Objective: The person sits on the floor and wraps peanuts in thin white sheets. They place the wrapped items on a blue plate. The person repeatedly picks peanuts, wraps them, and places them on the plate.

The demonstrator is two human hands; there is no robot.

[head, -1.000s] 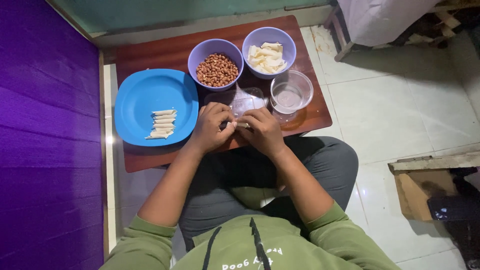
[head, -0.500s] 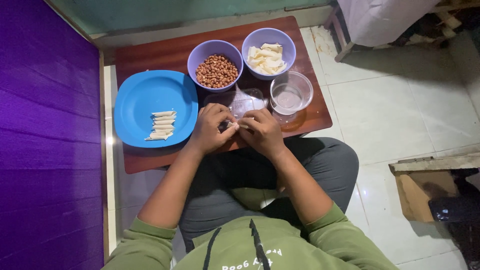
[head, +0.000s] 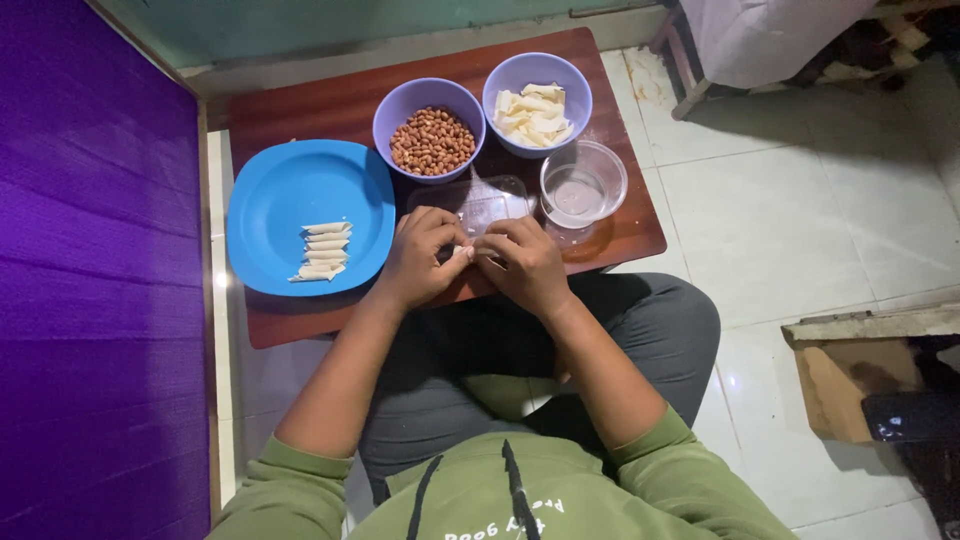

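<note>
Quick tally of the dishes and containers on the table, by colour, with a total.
Blue plate: 1
Purple bowls: 2, one with peanuts, one with pale wrapper pieces
Clear round container: 1
Clear flat lid: 1
Total: 5

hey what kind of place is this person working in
Probably a room at home, with food made by hand on the floor: a low wooden table over white floor tiles, the person sitting at it, and a bowl of peanuts beside a blue plate.
</note>
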